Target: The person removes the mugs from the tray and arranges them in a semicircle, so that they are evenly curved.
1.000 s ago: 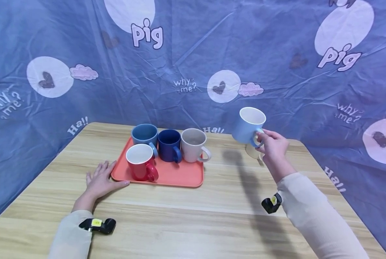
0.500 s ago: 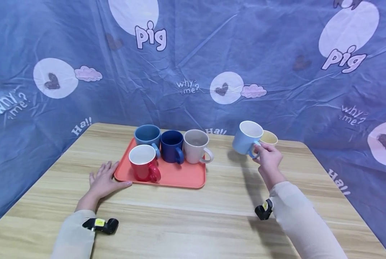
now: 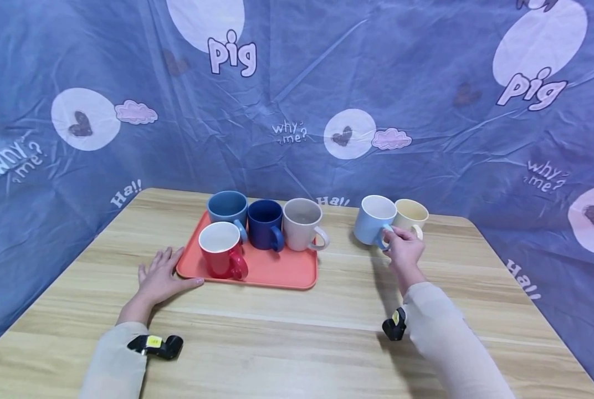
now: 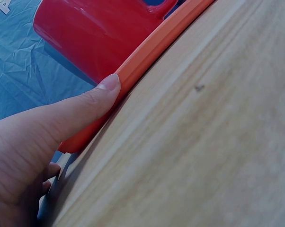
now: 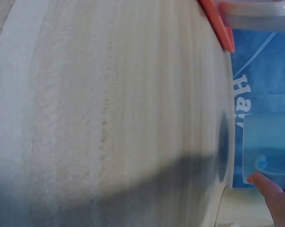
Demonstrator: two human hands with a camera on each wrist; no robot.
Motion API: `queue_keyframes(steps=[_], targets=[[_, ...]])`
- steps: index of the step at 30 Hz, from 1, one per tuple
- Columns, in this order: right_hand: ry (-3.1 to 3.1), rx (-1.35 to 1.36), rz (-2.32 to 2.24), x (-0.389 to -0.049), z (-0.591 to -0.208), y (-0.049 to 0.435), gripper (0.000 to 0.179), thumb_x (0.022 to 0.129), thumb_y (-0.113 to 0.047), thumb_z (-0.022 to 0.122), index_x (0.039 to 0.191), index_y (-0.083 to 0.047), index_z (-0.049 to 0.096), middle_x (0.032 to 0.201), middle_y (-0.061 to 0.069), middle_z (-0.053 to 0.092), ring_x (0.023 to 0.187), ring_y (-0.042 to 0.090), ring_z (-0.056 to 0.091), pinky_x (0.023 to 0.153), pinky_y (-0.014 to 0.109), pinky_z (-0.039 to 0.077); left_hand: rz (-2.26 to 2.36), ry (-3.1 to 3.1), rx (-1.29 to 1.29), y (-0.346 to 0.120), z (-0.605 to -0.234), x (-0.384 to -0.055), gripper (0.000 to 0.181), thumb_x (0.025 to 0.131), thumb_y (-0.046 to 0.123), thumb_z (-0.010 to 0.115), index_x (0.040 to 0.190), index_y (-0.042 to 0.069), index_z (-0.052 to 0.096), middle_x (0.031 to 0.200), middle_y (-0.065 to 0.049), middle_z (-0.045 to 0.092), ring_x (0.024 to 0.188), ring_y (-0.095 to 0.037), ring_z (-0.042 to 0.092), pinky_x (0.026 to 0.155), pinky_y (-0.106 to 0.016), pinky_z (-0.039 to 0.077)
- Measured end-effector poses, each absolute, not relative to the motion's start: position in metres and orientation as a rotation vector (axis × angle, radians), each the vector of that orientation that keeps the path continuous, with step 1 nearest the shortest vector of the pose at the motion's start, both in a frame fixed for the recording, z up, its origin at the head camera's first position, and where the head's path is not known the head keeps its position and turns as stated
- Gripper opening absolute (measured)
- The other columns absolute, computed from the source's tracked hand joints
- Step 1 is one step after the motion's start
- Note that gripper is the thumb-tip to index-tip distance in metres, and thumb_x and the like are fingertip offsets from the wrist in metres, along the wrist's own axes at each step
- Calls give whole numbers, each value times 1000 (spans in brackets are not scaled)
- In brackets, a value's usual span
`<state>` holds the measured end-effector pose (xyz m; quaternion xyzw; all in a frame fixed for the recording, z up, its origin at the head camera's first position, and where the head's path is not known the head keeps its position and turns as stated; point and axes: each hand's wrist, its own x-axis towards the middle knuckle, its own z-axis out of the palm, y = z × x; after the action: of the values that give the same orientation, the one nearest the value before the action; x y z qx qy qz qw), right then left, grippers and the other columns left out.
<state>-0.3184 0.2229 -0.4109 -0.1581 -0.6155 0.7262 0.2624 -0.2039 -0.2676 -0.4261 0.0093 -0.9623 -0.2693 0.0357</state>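
Observation:
My right hand (image 3: 406, 248) pinches the handle of a light blue mug (image 3: 369, 223), which has a white inside. The mug is upright, its base just over the table in the right wrist view. Right beside it stands a pale yellow mug (image 3: 410, 212). My left hand (image 3: 157, 282) lies at the near left corner of an orange-red tray (image 3: 277, 274), fingers spread, with the thumb (image 4: 93, 99) against the tray's rim. On the tray are a red mug (image 3: 219, 257), a teal-blue mug (image 3: 227, 208), a navy mug (image 3: 263, 227) and a light grey mug (image 3: 299, 224).
The wooden table (image 3: 277, 343) has its back edge against a blue printed cloth (image 3: 287, 83), which hangs behind and at both sides. The grey mug's handle (image 3: 322, 237) sticks out past the tray's right edge.
My right hand has lowered the light blue mug towards the table, moving slightly left, so the yellow mug behind it has come into view. The left hand has stayed at the tray.

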Motion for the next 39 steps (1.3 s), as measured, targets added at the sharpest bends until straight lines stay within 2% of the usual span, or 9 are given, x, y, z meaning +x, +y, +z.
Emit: queue_keyframes(steps=[6, 14, 16, 17, 19, 21, 28, 33, 39], targets=[[-1744, -491, 1934, -289, -375, 201, 18, 71, 4, 63, 67, -13, 65, 52, -6, 56, 50, 5, 54, 34, 19, 40, -832, -2945, 24, -269, -427, -204, 105, 60, 64, 62, 136, 3, 22, 135, -31, 12, 122, -46, -1, 85, -63, -14], [-1748, -547, 1914, -293, -382, 205, 10, 72, 2, 64, 72, -7, 66, 50, -7, 55, 48, 4, 53, 35, 19, 41, -840, -2950, 20, -268, -427, -204, 105, 60, 64, 61, 136, 2, 22, 135, -31, 12, 122, -45, -1, 85, -63, -15], [-1742, -537, 1917, -294, -384, 206, 9, 71, 2, 64, 72, -6, 66, 51, -6, 55, 49, 5, 53, 35, 21, 42, -834, -2948, 17, -268, -427, -204, 105, 60, 64, 62, 135, 2, 22, 135, -31, 12, 122, -45, -1, 85, -63, -15], [-1741, -544, 1916, -294, -384, 207, 12, 71, 3, 65, 69, -9, 66, 51, -6, 56, 48, 5, 53, 32, 27, 42, -832, -2947, 17, -269, -427, -204, 105, 60, 64, 62, 135, 3, 22, 135, -31, 12, 122, -45, -1, 85, -63, -15], [-1719, -576, 1925, -296, -386, 208, 13, 70, 3, 65, 67, -10, 67, 51, -5, 56, 48, 5, 54, 32, 31, 43, -826, -2945, 13, -270, -428, -204, 105, 60, 64, 62, 135, 3, 22, 135, -31, 12, 122, -45, -1, 86, -63, -15], [-1719, -583, 1921, -297, -387, 208, 18, 70, 3, 65, 64, -14, 65, 51, -6, 56, 48, 5, 54, 32, 32, 43, -821, -2946, 14, -270, -428, -204, 105, 60, 64, 61, 135, 3, 23, 135, -31, 13, 122, -46, 0, 86, -63, -14], [-1711, -618, 1928, -297, -388, 208, 18, 71, 1, 64, 65, -16, 63, 51, -8, 56, 50, 4, 54, 39, 23, 46, -816, -2946, 17, -270, -428, -204, 105, 60, 64, 62, 135, 2, 23, 135, -31, 13, 122, -46, 0, 86, -63, -14], [-1669, -595, 1969, -301, -395, 212, 21, 71, 1, 65, 61, -18, 64, 52, -6, 56, 49, 3, 53, 36, 22, 44, -819, -2947, 25, -269, -427, -204, 106, 59, 65, 61, 135, 1, 23, 134, -32, 13, 122, -46, 0, 86, -63, -14], [-1662, -533, 1950, -314, -412, 221, 17, 70, 0, 67, 64, -16, 66, 53, -4, 57, 48, 5, 53, 32, 20, 41, -819, -2961, 35, -268, -427, -204, 106, 60, 65, 61, 135, 1, 22, 134, -32, 12, 122, -46, -1, 85, -63, -15]])
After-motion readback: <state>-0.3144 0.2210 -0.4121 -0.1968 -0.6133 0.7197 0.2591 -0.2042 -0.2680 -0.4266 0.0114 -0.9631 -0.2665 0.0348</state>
